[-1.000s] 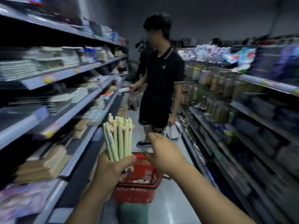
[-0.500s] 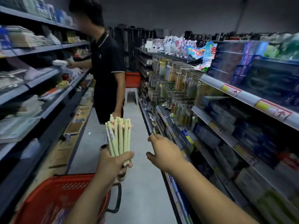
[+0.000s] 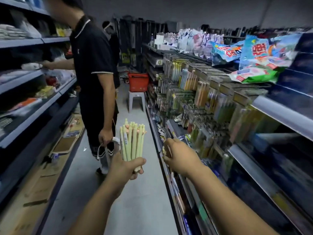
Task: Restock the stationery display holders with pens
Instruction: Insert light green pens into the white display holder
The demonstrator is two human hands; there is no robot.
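Gripping one tight bunch of green pens [image 3: 132,141] upright over the aisle, the left hand [image 3: 126,167] curls round their bottoms. The right hand [image 3: 182,156] reaches out beside the shelves [image 3: 286,116], fingers curled. I cannot tell if it holds anything.

dim light, grey floor [image 3: 138,200], shelving [image 3: 279,116] both sides

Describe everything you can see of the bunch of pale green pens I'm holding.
The bunch of pale green pens is a tight bundle of slim, seemingly plastic sticks with small pinkish-orange decorations on top. It stands roughly upright. The left hand grips its lower part, thumb wrapped across the front, and the bottom tips poke out beneath. One pen carries a small label.
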